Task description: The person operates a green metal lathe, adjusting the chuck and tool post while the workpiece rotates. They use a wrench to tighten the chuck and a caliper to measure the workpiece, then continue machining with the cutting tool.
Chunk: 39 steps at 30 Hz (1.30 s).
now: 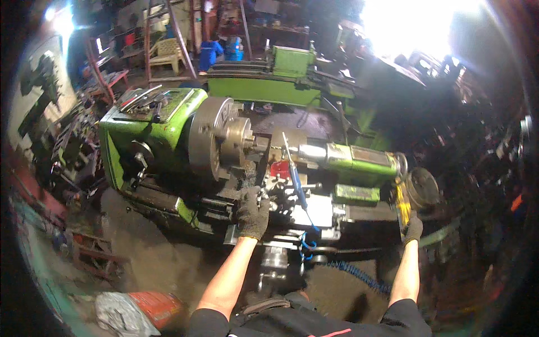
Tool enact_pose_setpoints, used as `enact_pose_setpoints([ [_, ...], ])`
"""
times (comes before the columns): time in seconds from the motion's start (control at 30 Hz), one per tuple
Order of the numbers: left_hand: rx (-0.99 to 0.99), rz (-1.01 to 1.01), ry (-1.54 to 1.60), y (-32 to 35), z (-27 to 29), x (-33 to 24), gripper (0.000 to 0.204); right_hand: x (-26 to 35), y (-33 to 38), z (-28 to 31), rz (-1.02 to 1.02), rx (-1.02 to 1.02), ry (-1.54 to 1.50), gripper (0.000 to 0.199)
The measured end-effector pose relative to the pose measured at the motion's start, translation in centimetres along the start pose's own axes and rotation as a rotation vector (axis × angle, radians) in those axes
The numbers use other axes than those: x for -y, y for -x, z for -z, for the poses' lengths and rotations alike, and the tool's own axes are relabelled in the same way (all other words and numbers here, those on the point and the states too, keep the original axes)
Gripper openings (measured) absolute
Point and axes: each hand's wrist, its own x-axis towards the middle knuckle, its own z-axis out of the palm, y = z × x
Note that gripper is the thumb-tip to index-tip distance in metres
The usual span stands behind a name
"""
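My left hand (253, 217), in a dark grey glove, is closed beside the tool post (281, 194) of a green lathe; what its fingers grip is hidden. A dark narrow strip (263, 168) rises just above it. My right hand (413, 228), also gloved, is wrapped round the lower end of a long yellow piece (403, 203) beside the tailstock handwheel (422, 187). The tailstock (359, 160) points a bright spindle and slim bit at the work in the chuck (210, 137). A slender blue tool (297, 185) with a pale tip leans across the carriage, a red piece (279, 168) behind it.
Loose tools lie on the green headstock (149, 109). A coiled blue hose (353, 271) hangs below the carriage. Another green machine (264, 90) stands behind, with a pale chair (167, 54) at the far left. An orange and grey sack (137, 312) lies at the lower left.
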Motion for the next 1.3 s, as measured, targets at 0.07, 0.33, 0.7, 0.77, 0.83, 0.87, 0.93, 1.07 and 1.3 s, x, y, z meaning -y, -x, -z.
enact_pose_setpoints([
  [0.07,-0.029,0.059,0.005,-0.8,-2.8,-0.5,0.041,2.5,-7.2,-3.3,0.057,0.041,-0.013,0.053],
  [0.33,-0.222,0.203,-0.043,-3.1,-4.6,1.2,0.028,5.8,-26.8,-16.5,0.177,0.148,0.005,0.081],
  [0.7,-0.285,0.456,0.042,-4.1,-6.7,-2.6,0.022,7.6,-30.0,-19.4,0.315,0.048,0.404,0.056],
  [0.77,-0.244,0.258,-0.196,-3.5,-7.6,-0.1,0.021,7.4,-30.2,-18.8,0.064,0.094,0.002,0.075],
  [0.83,-0.286,0.253,-0.028,-3.7,-7.6,-0.8,0.017,7.6,-29.6,-18.3,-0.102,0.071,-0.018,0.072],
  [0.87,-0.302,0.330,0.060,-4.2,-7.3,-2.3,0.015,7.9,-29.0,-18.2,-0.099,0.054,-0.058,0.071],
  [0.93,-0.304,0.321,0.082,-4.4,-7.2,-2.5,0.014,8.0,-28.4,-18.5,-0.060,0.159,-0.345,0.081],
  [1.07,-0.298,0.292,0.019,-4.4,-6.6,-2.2,0.014,8.5,-26.8,-18.9,0.012,0.157,-0.165,0.087],
  [1.3,-0.296,0.319,0.031,-4.3,-6.7,-1.5,0.017,11.3,-22.1,-20.2,-0.132,0.235,-0.264,0.077],
])
